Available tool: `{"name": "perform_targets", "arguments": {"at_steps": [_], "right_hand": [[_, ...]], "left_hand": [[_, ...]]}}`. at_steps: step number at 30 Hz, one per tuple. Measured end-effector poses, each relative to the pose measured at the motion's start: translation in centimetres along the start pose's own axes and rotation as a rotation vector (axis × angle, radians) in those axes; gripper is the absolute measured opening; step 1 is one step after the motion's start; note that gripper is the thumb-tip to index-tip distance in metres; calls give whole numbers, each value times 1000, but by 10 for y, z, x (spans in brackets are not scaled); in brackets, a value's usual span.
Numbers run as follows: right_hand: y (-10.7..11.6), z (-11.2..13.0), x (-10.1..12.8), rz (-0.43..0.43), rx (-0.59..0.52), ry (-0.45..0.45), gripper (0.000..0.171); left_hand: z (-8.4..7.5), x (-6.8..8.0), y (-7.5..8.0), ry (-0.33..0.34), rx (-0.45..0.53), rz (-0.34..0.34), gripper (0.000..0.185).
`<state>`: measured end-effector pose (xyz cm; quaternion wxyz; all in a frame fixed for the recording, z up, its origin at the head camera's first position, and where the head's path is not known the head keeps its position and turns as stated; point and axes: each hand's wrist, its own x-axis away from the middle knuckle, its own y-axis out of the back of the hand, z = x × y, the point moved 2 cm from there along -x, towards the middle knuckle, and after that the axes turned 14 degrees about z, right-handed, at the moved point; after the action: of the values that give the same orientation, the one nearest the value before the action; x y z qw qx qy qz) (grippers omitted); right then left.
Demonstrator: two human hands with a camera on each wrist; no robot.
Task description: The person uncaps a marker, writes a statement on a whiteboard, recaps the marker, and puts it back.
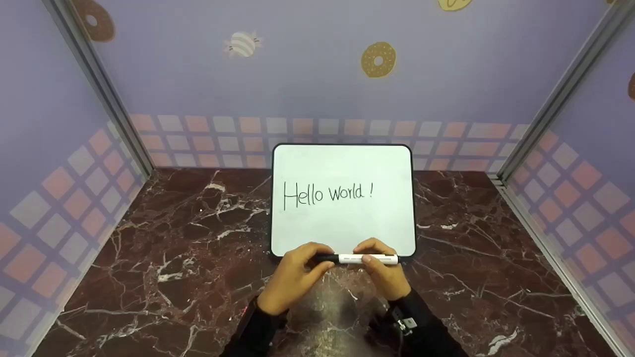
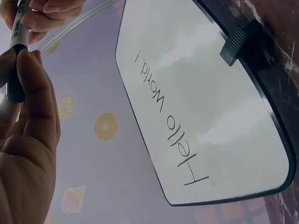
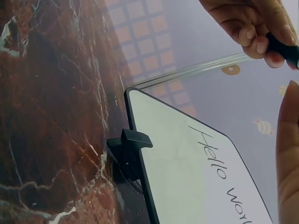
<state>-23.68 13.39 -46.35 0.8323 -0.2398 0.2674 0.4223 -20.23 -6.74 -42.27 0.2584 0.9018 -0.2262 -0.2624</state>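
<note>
A black-capped white marker lies level between my two hands, before the lower edge of a small whiteboard. My left hand pinches the black cap between thumb and fingers. The white barrel is held by my right hand, its thumb on the near side. Whether the cap is fully seated cannot be told. "Hello World !" is handwritten in black across the board, which stands tilted with its face toward me. In the right wrist view, my left hand grips the cap's dark end.
Dark clips hold the whiteboard's lower edge, one also visible as a black support in the right wrist view. Beneath is a dark red marbled tabletop. Purple patterned panels enclose the back and both sides.
</note>
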Motion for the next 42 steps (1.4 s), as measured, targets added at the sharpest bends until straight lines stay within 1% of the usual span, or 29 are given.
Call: {"name": "perform_targets", "arguments": {"at_steps": [4, 6, 9, 13, 17, 21, 26, 32, 36, 42], "right_hand": [[1, 3, -1, -35, 11, 2, 20], [0, 4, -1, -33, 24, 7, 20], [-1, 6, -2, -15, 30, 15, 23], [-2, 6, -2, -3, 12, 27, 23], [-3, 7, -2, 2, 0, 36, 21], [-4, 8, -2, 7, 24, 35, 20], [-5, 10, -3, 21, 31, 37, 20], [-8, 8, -4, 52, -11, 53, 23], [-9, 6, -6, 56, -54, 67, 21], [-8, 6, -6, 58, -95, 58, 17]], "left_hand": [[0, 0, 1, -12, 63, -20, 18], [0, 0, 1, -24, 78, -33, 17], [0, 0, 0, -42, 83, -52, 15], [-1, 1, -1, -57, 78, -68, 16], [-2, 2, -1, -73, 68, -88, 17], [-2, 2, -2, -85, 79, -111, 16], [-2, 3, -3, -96, 95, -118, 16], [-3, 3, -3, -107, 122, -121, 13], [-4, 2, -4, -140, 114, -134, 12], [-6, 1, -8, -195, 92, -154, 12]]}}
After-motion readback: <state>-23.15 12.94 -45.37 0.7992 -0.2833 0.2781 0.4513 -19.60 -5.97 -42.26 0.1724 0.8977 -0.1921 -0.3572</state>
